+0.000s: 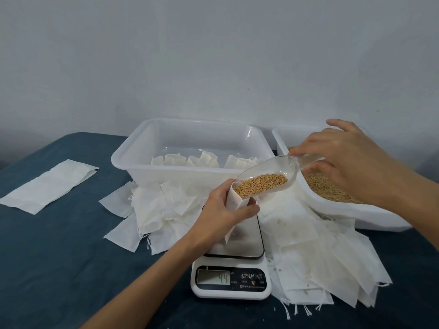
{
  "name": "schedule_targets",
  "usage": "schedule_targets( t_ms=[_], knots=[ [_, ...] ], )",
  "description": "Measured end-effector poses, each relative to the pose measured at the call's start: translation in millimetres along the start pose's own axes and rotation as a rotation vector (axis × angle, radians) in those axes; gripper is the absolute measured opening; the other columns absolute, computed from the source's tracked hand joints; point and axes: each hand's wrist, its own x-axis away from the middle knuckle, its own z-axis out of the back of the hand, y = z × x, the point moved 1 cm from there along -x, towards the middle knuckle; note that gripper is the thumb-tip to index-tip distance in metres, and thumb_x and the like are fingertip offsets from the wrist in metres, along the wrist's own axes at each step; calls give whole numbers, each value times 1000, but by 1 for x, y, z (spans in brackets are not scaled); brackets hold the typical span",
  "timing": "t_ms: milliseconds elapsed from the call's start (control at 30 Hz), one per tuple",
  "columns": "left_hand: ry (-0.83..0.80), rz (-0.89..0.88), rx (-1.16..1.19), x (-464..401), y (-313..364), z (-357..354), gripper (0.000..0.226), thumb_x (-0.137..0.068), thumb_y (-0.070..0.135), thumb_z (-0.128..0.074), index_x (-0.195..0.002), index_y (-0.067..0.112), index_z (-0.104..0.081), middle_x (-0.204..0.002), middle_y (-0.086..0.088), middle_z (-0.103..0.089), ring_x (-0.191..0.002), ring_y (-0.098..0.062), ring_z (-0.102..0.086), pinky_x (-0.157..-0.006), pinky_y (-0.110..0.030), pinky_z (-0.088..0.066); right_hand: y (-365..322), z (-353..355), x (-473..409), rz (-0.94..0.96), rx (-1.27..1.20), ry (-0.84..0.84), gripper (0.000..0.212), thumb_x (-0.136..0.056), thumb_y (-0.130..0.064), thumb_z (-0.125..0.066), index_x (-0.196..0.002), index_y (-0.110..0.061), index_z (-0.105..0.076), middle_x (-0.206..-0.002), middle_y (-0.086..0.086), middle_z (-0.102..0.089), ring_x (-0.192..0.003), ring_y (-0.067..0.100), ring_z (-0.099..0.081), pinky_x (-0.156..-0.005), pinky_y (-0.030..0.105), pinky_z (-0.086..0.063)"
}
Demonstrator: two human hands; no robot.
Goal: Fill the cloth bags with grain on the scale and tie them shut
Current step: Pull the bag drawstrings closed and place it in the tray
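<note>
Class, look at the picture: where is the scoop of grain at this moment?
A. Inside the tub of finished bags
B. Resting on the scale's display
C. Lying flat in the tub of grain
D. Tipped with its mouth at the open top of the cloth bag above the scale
D: the right hand holds the clear scoop by its handle, mouth tilted into the cloth bag that the left hand grips above the scale.

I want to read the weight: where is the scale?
In the head view the scale sits low and centre on the blue cloth, under the bag in the left hand, between piles of empty bags.
</note>
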Motion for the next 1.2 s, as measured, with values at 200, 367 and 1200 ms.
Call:
schedule_targets(
  t_ms=[200, 367, 1200],
  knots=[
    [-1, 3, 12, 0, 0, 0, 33, -83, 24, -79, -113, 22, -68, -100, -2, -76, -93, -12, -70, -92, -41, -57, -1, 2, 0, 3, 20, 0, 32, -83, -5, -79, -113, -16, -76, -102, 4, -73, -101, 32, -66, -119, 48, -22],
    [-3, 6, 21, 0, -1, 0, 33, -84, 23, -79, -115, 22, -67, -101, -3, -76, -93, -12, -70, -92, -41, -57, -2, 2, 0, 2, 25, -2, 33, -83, -4, -78, -114, -16, -76, -105, 5, -73, -102, 32, -66, -119, 47, -21],
    [-9, 9, 61, -1, -3, 1, 35, -83, 22, -81, -115, 23, -68, -100, 1, -76, -93, -10, -70, -91, -41, -56, 1, -4, 0, 62, 62, 74, 32, -79, -2, -82, -108, -14, -78, -98, 6, -74, -93, 34, -68, -114, 52, -27]
  ],
)
